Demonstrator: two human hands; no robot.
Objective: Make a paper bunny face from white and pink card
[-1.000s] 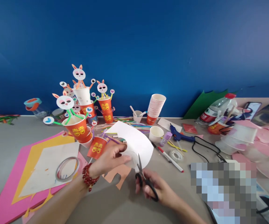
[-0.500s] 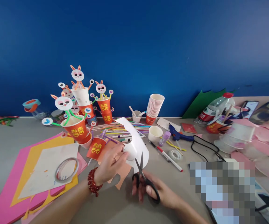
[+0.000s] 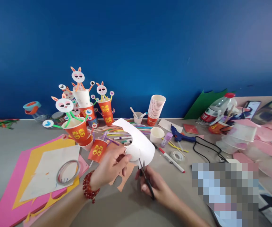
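Between the thumb and fingers of my left hand (image 3: pixel 113 165) is a sheet of white paper (image 3: pixel 142 142), pinched at a rounded, partly cut-out piece. A long curved strip of the sheet sticks up and away from me. My right hand (image 3: pixel 158 183) grips black-handled scissors (image 3: pixel 146 179), the fingers in the loops. The blades are slightly apart at the paper's lower edge, beside the rounded piece. Beneath my left hand lies an orange paper scrap (image 3: pixel 124 176) with cut-out gaps. A red paper cup (image 3: pixel 97 150) lies tilted just beyond that hand.
Rabbit-faced cup figures (image 3: pixel 76 130) stand at the back left. Coloured paper sheets with a tape roll (image 3: pixel 68 172) lie left. Behind the paper are pipe cleaners, markers and a cup stack (image 3: pixel 156 108). Rightward are a glue stick (image 3: pixel 166 139), clear tape (image 3: pixel 177 156) and a blue glue gun (image 3: pixel 182 135).
The scissors have turned and their blades have come closer together. The white paper has rotated a little, its wide side shifting right. My left hand has moved slightly.
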